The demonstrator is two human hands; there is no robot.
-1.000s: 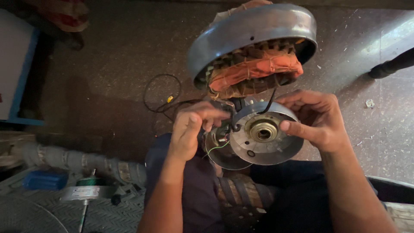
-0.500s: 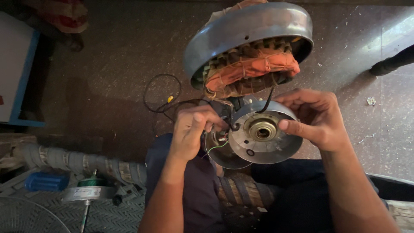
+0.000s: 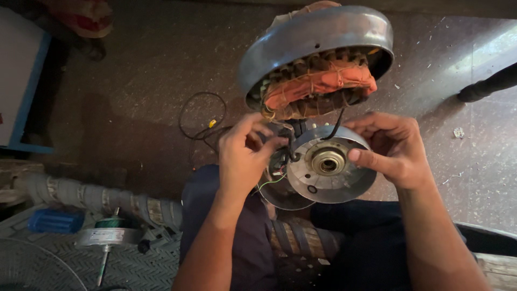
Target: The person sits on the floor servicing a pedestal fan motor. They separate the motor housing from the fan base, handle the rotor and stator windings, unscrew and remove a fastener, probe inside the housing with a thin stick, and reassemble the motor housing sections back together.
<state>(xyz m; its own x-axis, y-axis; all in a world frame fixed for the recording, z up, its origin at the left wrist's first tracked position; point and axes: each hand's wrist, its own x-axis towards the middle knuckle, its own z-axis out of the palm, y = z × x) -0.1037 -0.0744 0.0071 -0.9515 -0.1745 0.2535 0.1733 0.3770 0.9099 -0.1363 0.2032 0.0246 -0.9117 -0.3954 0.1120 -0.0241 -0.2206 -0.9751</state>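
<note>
Motor end plate [image 3: 329, 173] held between both hands, just above the person's lap.

The motor end plate, a round grey metal disc with a bearing hub [image 3: 327, 160] at its centre, stands tilted on edge; the right hand [image 3: 392, 148] closes on the plate's right rim, thumb pressed on its face beside the hub, fingers curled over the top edge. At the plate's left edge the left hand [image 3: 243, 156] pinches the dark wires [image 3: 281, 157] with bent fingers. Just above the plate hangs the motor housing [image 3: 315, 40], a grey dome with orange-wrapped copper windings [image 3: 318, 86] showing in its open side; a black wire runs from them down to the plate. Left of the plate a loose black cable [image 3: 200, 116] loops on the floor. Well down-left of the plate lies a small fan motor [image 3: 107, 236] on a grille.
</note>
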